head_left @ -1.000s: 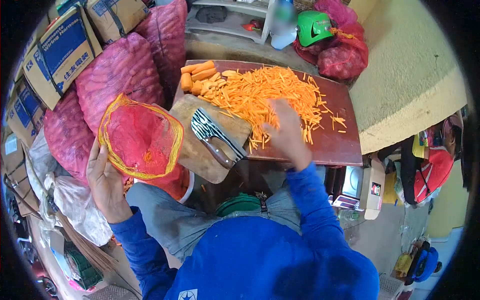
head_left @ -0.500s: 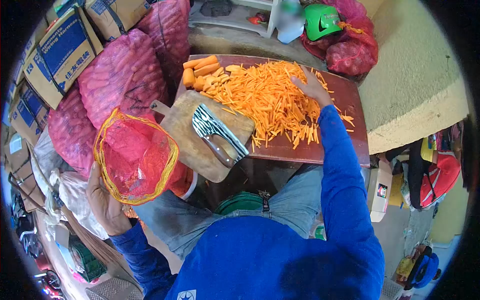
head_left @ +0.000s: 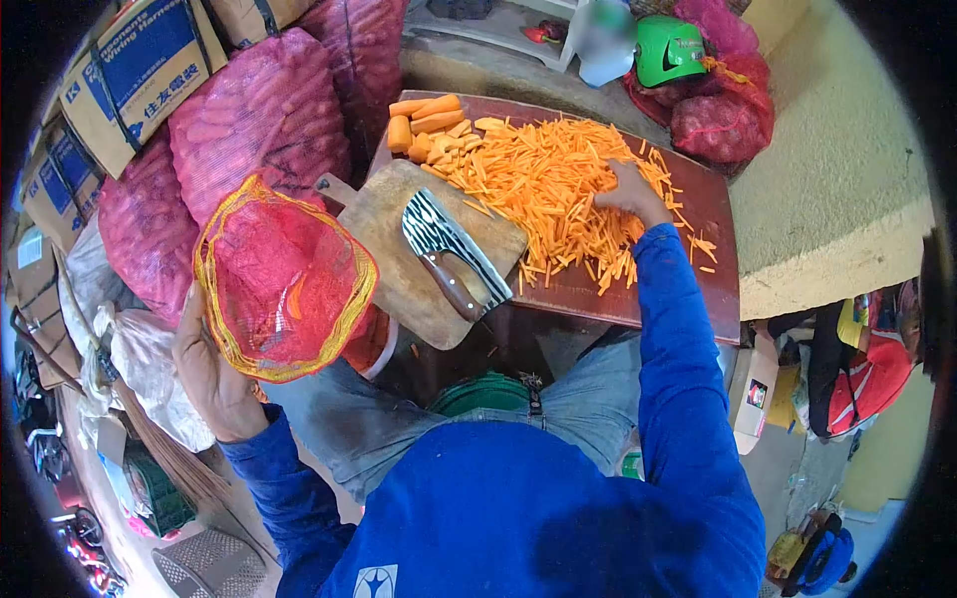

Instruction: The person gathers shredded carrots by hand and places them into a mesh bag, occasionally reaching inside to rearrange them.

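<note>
My left hand (head_left: 214,374) grips the yellow-edged rim of a red mesh bag (head_left: 274,284), whose mouth is spread wide. Over on the right, my right hand (head_left: 633,194) rests on the heap of cut carrot sticks (head_left: 548,174), thumb and fingers apart. The heap lies on a dark red table (head_left: 723,289). A knife (head_left: 449,249) with a black-and-white striped blade lies flat on the wooden cutting board (head_left: 384,239). Whole peeled carrots (head_left: 431,110) and thicker pieces sit at the table's back left corner.
Large pink mesh sacks (head_left: 259,120) and cardboard boxes (head_left: 140,85) are stacked at the left. A green helmet (head_left: 668,50) rests by a red mesh sack (head_left: 723,120) behind the table. A wall (head_left: 847,179) borders the right side. Below the table is a green tub (head_left: 483,396).
My right hand has moved slightly down on the carrot heap, its fingers more curved. The mesh bag in my left hand has shifted slightly up, and an orange piece now shows inside it.
</note>
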Demonstrator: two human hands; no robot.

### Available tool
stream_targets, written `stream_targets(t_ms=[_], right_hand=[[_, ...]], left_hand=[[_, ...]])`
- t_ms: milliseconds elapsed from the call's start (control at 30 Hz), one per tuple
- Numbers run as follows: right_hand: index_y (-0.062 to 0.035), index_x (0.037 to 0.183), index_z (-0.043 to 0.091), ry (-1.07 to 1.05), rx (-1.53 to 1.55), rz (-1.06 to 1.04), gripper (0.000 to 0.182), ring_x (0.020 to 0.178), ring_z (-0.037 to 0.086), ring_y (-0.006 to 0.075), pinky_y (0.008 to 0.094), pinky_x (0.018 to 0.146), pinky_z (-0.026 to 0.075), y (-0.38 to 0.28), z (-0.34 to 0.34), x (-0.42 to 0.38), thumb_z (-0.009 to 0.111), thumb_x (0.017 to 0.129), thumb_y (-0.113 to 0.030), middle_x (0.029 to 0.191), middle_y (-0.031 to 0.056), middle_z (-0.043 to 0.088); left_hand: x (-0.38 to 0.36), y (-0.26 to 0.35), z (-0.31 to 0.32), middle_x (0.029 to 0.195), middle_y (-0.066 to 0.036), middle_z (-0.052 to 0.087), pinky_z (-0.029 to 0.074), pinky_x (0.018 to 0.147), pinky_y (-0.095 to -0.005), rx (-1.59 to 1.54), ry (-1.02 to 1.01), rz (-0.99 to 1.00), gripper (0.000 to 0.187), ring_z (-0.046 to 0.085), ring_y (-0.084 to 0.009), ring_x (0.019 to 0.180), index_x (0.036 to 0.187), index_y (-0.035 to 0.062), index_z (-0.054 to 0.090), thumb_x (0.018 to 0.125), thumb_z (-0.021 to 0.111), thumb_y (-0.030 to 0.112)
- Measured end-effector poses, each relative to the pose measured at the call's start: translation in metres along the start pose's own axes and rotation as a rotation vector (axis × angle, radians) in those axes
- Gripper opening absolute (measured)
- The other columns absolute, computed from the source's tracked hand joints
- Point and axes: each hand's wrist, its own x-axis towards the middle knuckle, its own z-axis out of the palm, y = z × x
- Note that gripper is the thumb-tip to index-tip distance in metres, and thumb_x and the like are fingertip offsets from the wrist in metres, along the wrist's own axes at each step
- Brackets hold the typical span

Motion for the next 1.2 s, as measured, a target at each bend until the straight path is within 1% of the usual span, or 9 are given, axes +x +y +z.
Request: stream_targets(t_ms=[200, 367, 467, 600, 633, 767, 833, 933, 1200], right_hand=[[-0.0005, 0.146, 0.044, 0.045, 0.103, 0.052, 0.095, 0.136, 0.043, 0.0399, 0.0383, 0.111, 0.038, -0.012, 0.01, -0.028, 0.08, 0.064, -0.031, 0.151, 0.0339, 0.034], [-0.0068, 0.132, 0.059, 0.346, -0.057, -0.031, 0.068, 0.127, 0.054, 0.0416, 0.0426, 0.102, 0.047, 0.001, 0.033, -0.042, 0.079, 0.068, -0.023, 0.139, 0.0326, 0.05], [-0.0052, 0.127, 0.063, 0.298, 0.106, -0.006, 0.063, 0.118, 0.059, 0.0409, 0.0425, 0.096, 0.051, -0.006, 0.021, -0.052, 0.08, 0.067, -0.019, 0.13, 0.0326, 0.056], [0.0008, 0.118, 0.066, 0.352, 0.407, 0.048, 0.056, 0.103, 0.066, 0.0246, 0.0367, 0.089, 0.052, -0.001, 0.022, -0.058, 0.081, 0.066, -0.015, 0.118, 0.0203, 0.067], [0.0027, 0.115, 0.067, 0.508, 0.367, -0.048, 0.051, 0.095, 0.065, 0.0164, 0.0321, 0.085, 0.052, 0.023, 0.035, -0.049, 0.08, 0.068, -0.013, 0.11, 0.0123, 0.07], [0.0051, 0.123, 0.06, 0.455, 0.831, 0.049, 0.057, 0.09, 0.065, 0.0172, 0.0289, 0.079, 0.052, 0.038, 0.025, -0.045, 0.077, 0.069, -0.007, 0.103, 0.0074, 0.07], [0.0023, 0.118, 0.061, 0.398, 0.954, 0.042, 0.049, 0.087, 0.065, 0.0149, 0.0284, 0.077, 0.052, 0.022, 0.005, -0.055, 0.075, 0.073, -0.003, 0.101, 0.0059, 0.069], [0.0009, 0.119, 0.064, 0.407, 0.947, 0.0, 0.045, 0.087, 0.065, 0.0143, 0.0291, 0.079, 0.052, 0.015, -0.009, -0.056, 0.069, 0.075, -0.003, 0.104, 0.0041, 0.07], [0.0017, 0.12, 0.063, 0.392, 1.244, 0.022, 0.045, 0.087, 0.068, 0.0165, 0.0295, 0.078, 0.055, -0.022, -0.028, -0.061, 0.073, 0.076, 0.0, 0.105, 0.006, 0.07]], left_hand=[[0.001, 0.0, -0.005, 0.125, -0.02, 0.065, 0.051, 0.103, -0.0414, -0.034, 0.013, 0.018, 0.03, 0.065, -0.0269, 0.115, 0.125, -0.0076, 0.058, 0.103, 0.052, 0.01], [0.003, 0.0, -0.005, 0.125, -0.019, 0.066, 0.051, 0.102, -0.0404, 0.026, 0.039, 0.048, 0.031, 0.065, -0.0262, 0.115, 0.126, -0.0074, 0.058, 0.102, 0.053, 0.011], [0.01, 0.0, -0.004, 0.125, -0.018, 0.066, 0.051, 0.102, -0.0401, 0.016, 0.052, 0.044, 0.03, 0.065, -0.026, 0.115, 0.125, -0.0064, 0.058, 0.102, 0.054, 0.012], [0.024, 0.0, -0.011, 0.124, -0.018, 0.066, 0.05, 0.103, -0.0403, 0.048, 0.03, 0.061, 0.028, 0.065, -0.0258, 0.113, 0.124, -0.0053, 0.06, 0.102, 0.051, 0.01], [0.029, 0.001, -0.011, 0.123, -0.017, 0.067, 0.05, 0.102, -0.0397, 0.06, -0.019, 0.079, 0.028, 0.065, -0.0254, 0.113, 0.124, -0.0051, 0.06, 0.102, 0.052, 0.01], [0.051, 0.004, -0.016, 0.121, -0.015, 0.068, 0.051, 0.1, -0.0369, 0.112, -0.041, 0.129, 0.026, 0.065, -0.0231, 0.111, 0.121, -0.0049, 0.062, 0.101, 0.055, 0.01], [0.061, 0.002, -0.019, 0.12, -0.014, 0.068, 0.052, 0.1, -0.0364, 0.146, -0.04, 0.167, 0.026, 0.065, -0.0224, 0.111, 0.12, -0.005, 0.062, 0.1, 0.055, 0.009], [0.066, -0.004, -0.014, 0.116, -0.014, 0.069, 0.053, 0.096, -0.0349, 0.124, 0.002, 0.174, 0.024, 0.067, -0.0219, 0.105, 0.117, -0.0051, 0.063, 0.099, 0.056, 0.008], [0.063, -0.009, 0.006, 0.109, -0.016, 0.069, 0.057, 0.086, -0.0339, 0.1, 0.082, 0.108, 0.023, 0.069, -0.0217, 0.094, 0.113, -0.0091, 0.063, 0.099, 0.054, 0.006]])
